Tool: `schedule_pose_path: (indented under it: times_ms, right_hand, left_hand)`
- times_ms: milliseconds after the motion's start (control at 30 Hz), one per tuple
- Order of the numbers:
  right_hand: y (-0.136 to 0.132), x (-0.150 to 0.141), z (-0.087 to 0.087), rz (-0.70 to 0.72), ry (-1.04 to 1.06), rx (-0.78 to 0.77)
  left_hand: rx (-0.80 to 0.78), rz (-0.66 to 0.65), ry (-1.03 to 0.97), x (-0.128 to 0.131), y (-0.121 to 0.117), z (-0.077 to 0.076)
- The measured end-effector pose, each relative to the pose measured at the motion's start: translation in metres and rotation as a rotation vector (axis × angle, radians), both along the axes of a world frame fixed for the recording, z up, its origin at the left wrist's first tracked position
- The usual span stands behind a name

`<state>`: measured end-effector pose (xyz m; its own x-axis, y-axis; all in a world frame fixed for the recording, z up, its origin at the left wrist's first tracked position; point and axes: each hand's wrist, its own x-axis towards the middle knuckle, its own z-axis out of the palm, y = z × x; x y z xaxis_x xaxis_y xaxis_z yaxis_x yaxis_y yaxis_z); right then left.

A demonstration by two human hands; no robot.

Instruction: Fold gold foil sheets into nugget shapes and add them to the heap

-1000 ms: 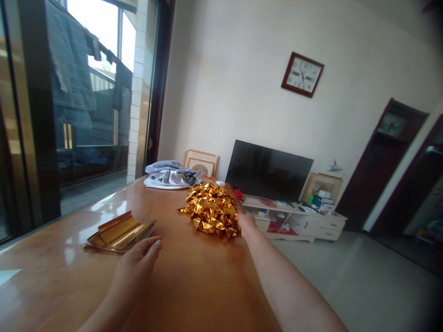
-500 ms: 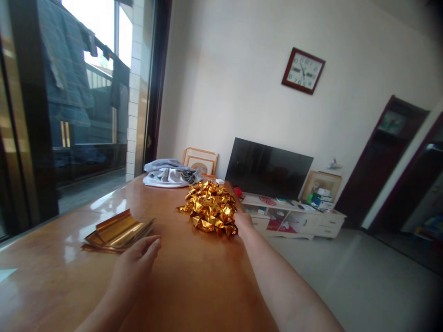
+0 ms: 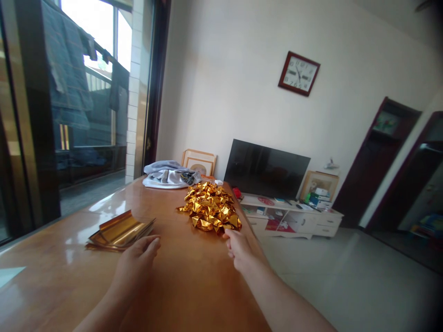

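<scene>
Polished wooden table [image 3: 194, 281], living room: one heap of crumpled gold foil pieces [image 3: 209, 210] mid-table, right hand [image 3: 238, 251] loosely open, fingertips [image 3: 228, 235] at the heap's near edge, pinching nothing. One stack of flat gold foil sheets [image 3: 119, 232] toward the table's left side; left hand [image 3: 136, 263] relaxed, fingers slightly spread, just beside it. Beyond: folded grey cloth [image 3: 169, 176], dark television [image 3: 266, 173] above white cabinet [image 3: 290, 223].

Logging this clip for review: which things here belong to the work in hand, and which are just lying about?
In use: left hand, beside stack of gold foil sheets; right hand, at heap of crumpled gold foil.
Lying about: grey cloth, framed picture, television, wall clock.
</scene>
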<state>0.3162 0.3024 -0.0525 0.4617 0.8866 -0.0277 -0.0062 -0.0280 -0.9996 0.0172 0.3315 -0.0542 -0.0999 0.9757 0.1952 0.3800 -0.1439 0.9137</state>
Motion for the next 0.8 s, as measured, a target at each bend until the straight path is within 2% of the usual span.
schedule_pose_path:
  times_ms: [100, 233, 467, 733, 800]
  right_hand:
    - [-0.029, -0.017, -0.007, 0.049, 0.061, -0.102]
    - [-0.051, -0.031, -0.012, 0.073, 0.072, -0.08]
    - [-0.057, -0.039, -0.018, 0.139, -0.099, 0.058]
    - [-0.059, -0.041, -0.027, 0.223, -0.306, 0.156]
    - [-0.057, -0.038, -0.031, 0.22, -0.439, 0.162]
  left_hand:
    - [-0.004, -0.01, 0.018, -0.001, 0.002, -0.003]
    - [-0.015, -0.014, 0.01, -0.003, 0.006, -0.013]
    - [0.014, -0.047, -0.033, -0.001, 0.004, -0.021]
    - [-0.001, 0.038, -0.125, 0.004, -0.012, -0.008]
    - [-0.008, 0.099, -0.143, 0.0, -0.011, -0.004]
